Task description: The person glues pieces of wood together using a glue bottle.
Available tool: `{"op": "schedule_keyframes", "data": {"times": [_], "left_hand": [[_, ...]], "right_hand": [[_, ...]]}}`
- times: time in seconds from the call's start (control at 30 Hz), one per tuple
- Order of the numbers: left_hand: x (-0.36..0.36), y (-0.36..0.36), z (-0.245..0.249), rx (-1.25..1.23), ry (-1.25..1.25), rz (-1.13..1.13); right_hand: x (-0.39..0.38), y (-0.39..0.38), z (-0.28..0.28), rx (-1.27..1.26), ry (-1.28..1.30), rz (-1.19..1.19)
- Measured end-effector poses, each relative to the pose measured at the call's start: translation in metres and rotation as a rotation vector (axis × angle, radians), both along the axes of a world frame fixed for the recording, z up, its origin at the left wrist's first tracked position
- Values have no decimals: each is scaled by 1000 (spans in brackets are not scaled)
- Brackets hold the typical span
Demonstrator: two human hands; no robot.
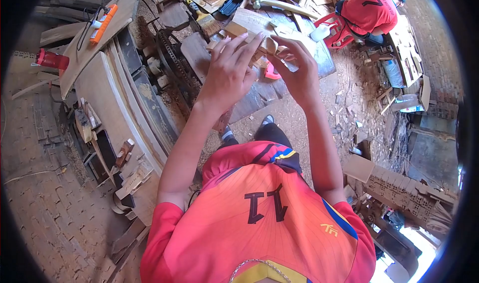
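Observation:
Over the workbench, both hands are at a small light-brown wooden block. My left hand reaches across it from the left, fingers long and slightly apart, the thumb low on the near side. From the right, my right hand has its thumb and bent fingers around the block's end. Part of the wood is hidden behind the fingers. Just below the block, between the hands, a pink-red object shows in part; its kind cannot be made out.
A hammer and a brush lie on the bench's far side, near a white bottle. An orange power strip rests on a board at left. Another person sits at upper right. Wood scraps and shavings cover the floor.

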State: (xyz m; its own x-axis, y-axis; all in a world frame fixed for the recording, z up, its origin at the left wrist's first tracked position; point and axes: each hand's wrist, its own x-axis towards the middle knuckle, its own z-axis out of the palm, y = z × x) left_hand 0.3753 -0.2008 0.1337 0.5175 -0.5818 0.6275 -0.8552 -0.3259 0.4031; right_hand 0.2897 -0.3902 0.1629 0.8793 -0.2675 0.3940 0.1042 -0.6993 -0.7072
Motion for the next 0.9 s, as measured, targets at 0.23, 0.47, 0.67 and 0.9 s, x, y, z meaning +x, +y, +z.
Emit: {"op": "schedule_keyframes", "data": {"times": [0.23, 0.47, 0.67, 0.9], "left_hand": [[4, 3, -5, -38, 51, -57], [6, 16, -5, -309, 51, -31], [1, 33, -10, -383, 186, 93], [-2, 43, -30, -499, 293, 129]], "right_hand": [[0, -1, 1, -69, -34, 32], [0, -3, 2, -114, 6, 53], [-4, 1, 16, -205, 55, 92], [-3, -1, 10, -230, 100, 94]]}}
